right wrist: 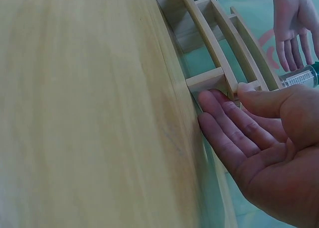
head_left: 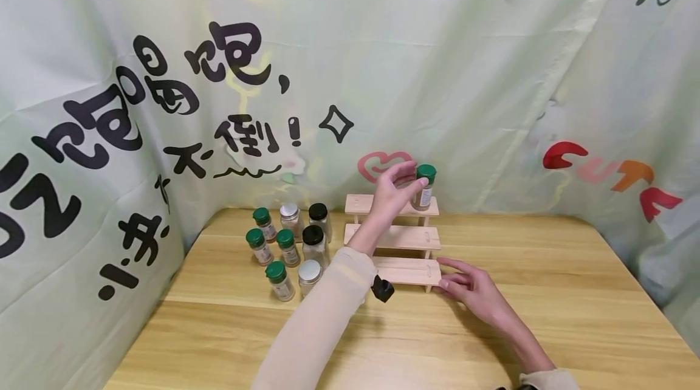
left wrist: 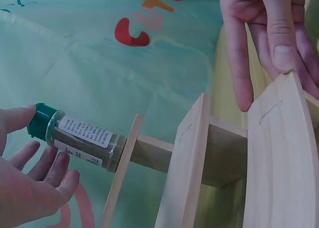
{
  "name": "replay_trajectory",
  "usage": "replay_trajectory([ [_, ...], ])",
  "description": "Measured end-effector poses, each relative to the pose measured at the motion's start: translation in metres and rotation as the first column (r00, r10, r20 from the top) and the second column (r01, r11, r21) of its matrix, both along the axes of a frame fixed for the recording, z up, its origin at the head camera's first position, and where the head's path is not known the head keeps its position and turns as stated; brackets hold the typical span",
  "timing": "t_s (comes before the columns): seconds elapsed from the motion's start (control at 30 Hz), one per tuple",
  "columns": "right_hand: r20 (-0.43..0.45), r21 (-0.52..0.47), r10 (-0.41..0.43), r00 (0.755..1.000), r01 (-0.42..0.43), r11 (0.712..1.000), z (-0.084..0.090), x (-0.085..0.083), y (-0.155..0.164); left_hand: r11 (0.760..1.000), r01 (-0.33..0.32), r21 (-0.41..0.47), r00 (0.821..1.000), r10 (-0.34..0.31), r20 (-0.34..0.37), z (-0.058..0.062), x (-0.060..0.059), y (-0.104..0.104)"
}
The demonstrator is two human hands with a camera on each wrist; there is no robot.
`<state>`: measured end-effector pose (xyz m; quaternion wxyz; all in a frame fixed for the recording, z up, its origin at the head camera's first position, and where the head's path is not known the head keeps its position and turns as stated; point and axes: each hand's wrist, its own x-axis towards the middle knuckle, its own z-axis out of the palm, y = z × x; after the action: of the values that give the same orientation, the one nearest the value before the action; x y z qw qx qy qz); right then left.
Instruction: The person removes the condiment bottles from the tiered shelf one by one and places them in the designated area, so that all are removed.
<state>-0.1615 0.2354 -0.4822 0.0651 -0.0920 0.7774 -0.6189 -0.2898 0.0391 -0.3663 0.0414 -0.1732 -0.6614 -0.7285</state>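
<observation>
A three-tier wooden display rack (head_left: 401, 236) stands on the table. On the right end of its top tier is a spice jar (left wrist: 84, 141) with a green cap, brown powder and white labels. My left hand (head_left: 391, 189) is at this jar, its thumb touching the green cap. The left fingers (left wrist: 47, 166) are loosely spread beside the jar, not wrapped round it. At the right end of the lowest tier, my right hand (head_left: 476, 293) holds the rack's corner, thumb on the board's edge and index finger along its other side.
Left of the rack stand several more spice jars: some green-capped (head_left: 280, 280), others with black caps (head_left: 313, 235) or silver lids (head_left: 310, 271). My left sleeve (head_left: 322, 317) partly covers one. A printed curtain (head_left: 465, 74) hangs behind the wooden table (head_left: 547, 268).
</observation>
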Motion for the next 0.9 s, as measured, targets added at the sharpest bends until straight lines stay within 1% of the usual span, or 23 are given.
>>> replay_trajectory([
  [0.17,0.004,-0.004,0.010,1.000,-0.010,1.000,-0.0001,0.0003,0.0000,1.000,0.000,-0.014,1.000,0.001,0.016,-0.0001,-0.0018,0.0030],
  [0.43,-0.007,0.002,0.017,1.000,-0.017,1.000,-0.0009,-0.0010,-0.0002,0.999,-0.008,-0.053,1.000,0.007,-0.010,-0.0028,-0.0040,0.0067],
  [0.53,-0.002,0.001,0.021,1.000,-0.021,1.000,-0.0013,-0.0015,-0.0009,0.999,-0.016,-0.050,1.000,0.015,-0.021,-0.0044,-0.0045,0.0067],
  [0.73,-0.030,0.028,0.030,0.999,-0.029,0.999,-0.0009,-0.0021,0.0004,0.999,-0.027,-0.039,0.999,0.026,-0.039,-0.0049,-0.0053,0.0068],
  [0.9,-0.037,0.002,0.064,0.997,-0.064,0.998,-0.0011,-0.0011,0.0027,0.999,-0.015,-0.035,0.999,0.014,-0.034,-0.0023,-0.0012,0.0055],
])
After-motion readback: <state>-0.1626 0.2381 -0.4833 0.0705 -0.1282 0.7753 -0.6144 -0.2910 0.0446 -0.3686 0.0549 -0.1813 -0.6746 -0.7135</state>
